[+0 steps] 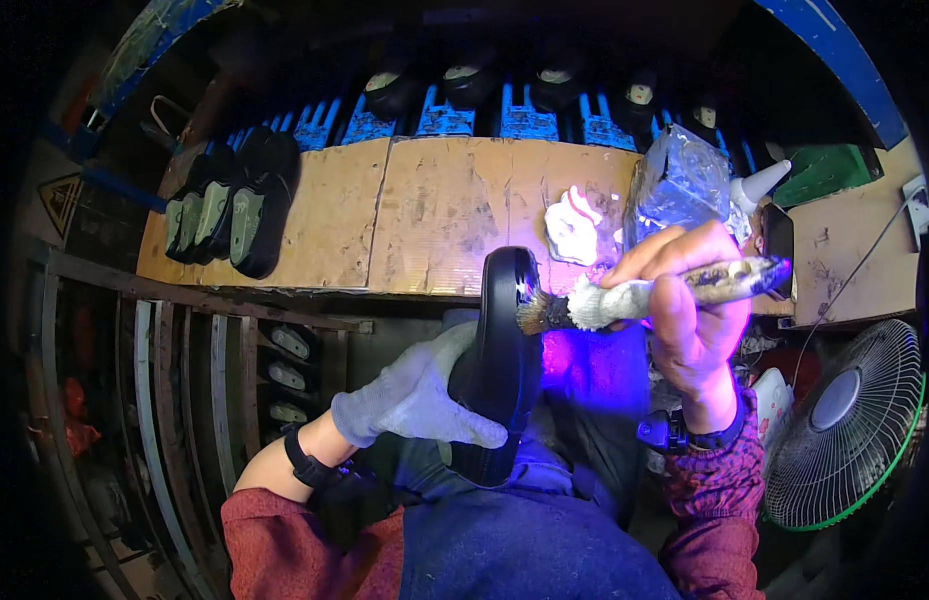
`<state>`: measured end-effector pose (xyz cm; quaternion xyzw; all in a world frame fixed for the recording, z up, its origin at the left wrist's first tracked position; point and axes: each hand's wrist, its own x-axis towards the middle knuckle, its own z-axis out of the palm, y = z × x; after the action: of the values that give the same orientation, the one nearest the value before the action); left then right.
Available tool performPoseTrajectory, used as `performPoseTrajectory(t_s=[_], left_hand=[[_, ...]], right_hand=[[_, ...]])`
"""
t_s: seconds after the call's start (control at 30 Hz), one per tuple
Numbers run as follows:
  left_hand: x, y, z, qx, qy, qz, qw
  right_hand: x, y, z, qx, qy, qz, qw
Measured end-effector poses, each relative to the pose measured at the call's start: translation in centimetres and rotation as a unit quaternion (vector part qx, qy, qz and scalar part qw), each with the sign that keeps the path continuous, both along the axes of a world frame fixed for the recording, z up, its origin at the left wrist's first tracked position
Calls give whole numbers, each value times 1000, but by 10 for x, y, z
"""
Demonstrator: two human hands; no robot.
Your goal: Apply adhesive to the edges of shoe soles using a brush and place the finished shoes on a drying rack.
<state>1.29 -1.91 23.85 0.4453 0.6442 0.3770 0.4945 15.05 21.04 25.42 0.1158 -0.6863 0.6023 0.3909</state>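
Observation:
A black shoe (507, 350) stands lengthwise over my lap, its toe just in front of the workbench edge. My left hand (415, 395), in a pale grey glove, grips it from the left, with the thumb across its lower part. Bare and closed, my right hand (690, 315) holds a brush (592, 303) with white wrapping near its bristles and a stained handle. The dark bristle tip touches the shoe's right side near the toe, where the surface looks wet and shiny. Violet light falls on my right wrist and the apron (485, 550).
Several black shoes (255, 205) stand on the bench (435, 215) at left; more sit behind on blue racks (445, 120). At right are a smeared metal box (682, 175), a white nozzle (763, 182), crumpled white material (573, 225) and a fan (840, 400). Metal rails (150, 390) stand at left.

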Motion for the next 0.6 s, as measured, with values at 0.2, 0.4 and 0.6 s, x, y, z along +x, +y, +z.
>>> performPoseTrajectory(t_s=[0.2,0.4,0.6], left_hand=[[-7,9,-9,-45,-223,76,971],[-22,16,-40,-6,-281,100,954],[-15,20,-63,46,-745,168,643]], right_hand=[[15,-8,-25,-11,-64,-16,998],[32,-16,-30,-20,-162,3,987],[60,55,-22,-63,-207,-293,931]])
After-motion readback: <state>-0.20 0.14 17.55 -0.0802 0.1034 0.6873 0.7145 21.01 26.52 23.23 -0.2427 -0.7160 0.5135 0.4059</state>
